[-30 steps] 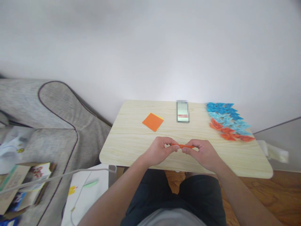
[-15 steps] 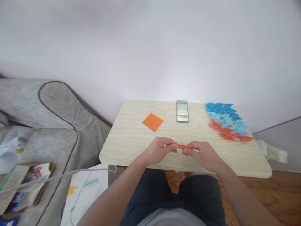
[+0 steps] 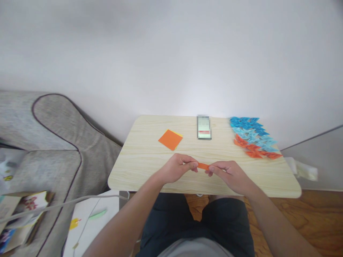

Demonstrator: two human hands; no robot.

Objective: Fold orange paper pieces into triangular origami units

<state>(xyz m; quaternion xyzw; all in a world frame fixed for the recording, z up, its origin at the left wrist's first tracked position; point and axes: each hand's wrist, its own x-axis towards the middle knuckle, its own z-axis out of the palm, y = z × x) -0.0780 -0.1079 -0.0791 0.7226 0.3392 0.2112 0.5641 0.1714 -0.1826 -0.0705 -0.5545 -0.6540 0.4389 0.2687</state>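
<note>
Between my two hands is a narrow folded strip of orange paper, held above the front part of the table. My left hand pinches its left end between thumb and fingers. The right end is pinched by my right hand in the same way. The fingertips cover both ends of the strip. Beyond my left hand lies a stack of square paper sheets, orange on top with yellow showing at the edge. Rows of folded paper pieces in dark blue, light blue and orange lie at the right.
A phone lies at the back of the pale wooden table, against the white wall. A grey sofa stands at the left, with a box of printed items on it. A cable crosses the lower left.
The orange strip now shows a flatter, wider face between my fingers; before, it looked thinner and edge-on. The view has shifted slightly, so the table things appear a little further left.
</note>
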